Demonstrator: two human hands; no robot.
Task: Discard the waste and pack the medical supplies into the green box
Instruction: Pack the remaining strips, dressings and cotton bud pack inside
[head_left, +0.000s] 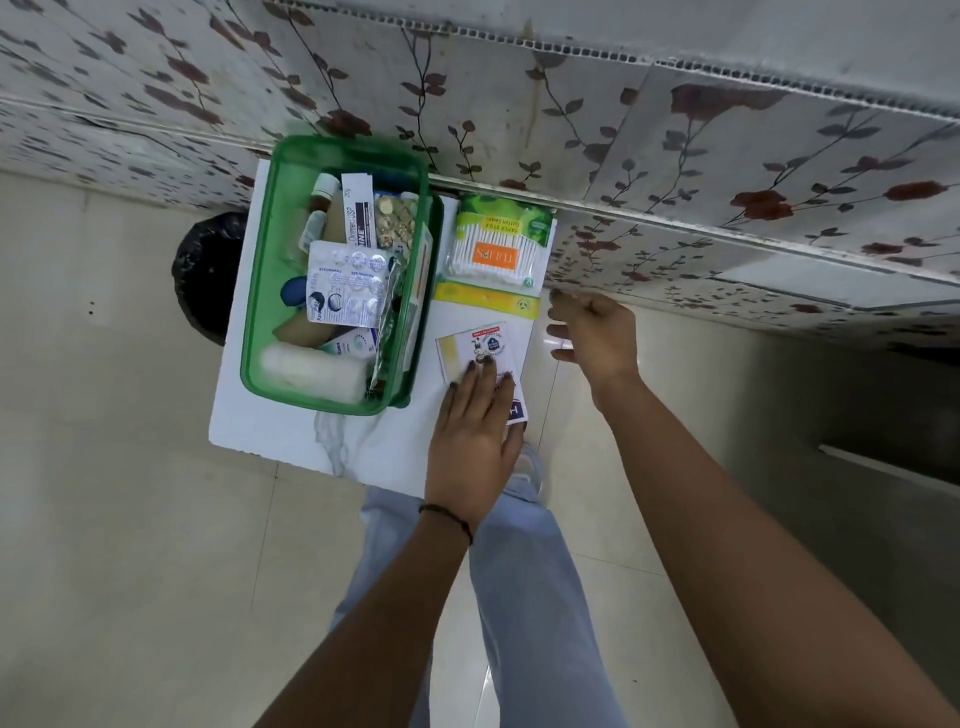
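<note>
The green box (260, 291) stands on the left half of a small white table (291, 436). It holds a blister strip (345, 283), an ointment carton (356, 210), a bottle, a gauze roll (311, 371) and other supplies. Right of the box lies a bag of cotton swabs (496, 249) with a yellow-green header. In front of it lies a small white printed packet (475, 351). My left hand (475, 431) lies flat with its fingertips on that packet. My right hand (592, 327) hovers with loosely curled fingers just off the table's right edge, holding nothing.
A black-lined waste bin (205, 275) stands on the floor behind the table's left side. A floral-patterned wall (623, 130) runs along the table's far edge. Glossy cream floor tiles (114, 519) surround the table, and my legs in light jeans stand at its near edge.
</note>
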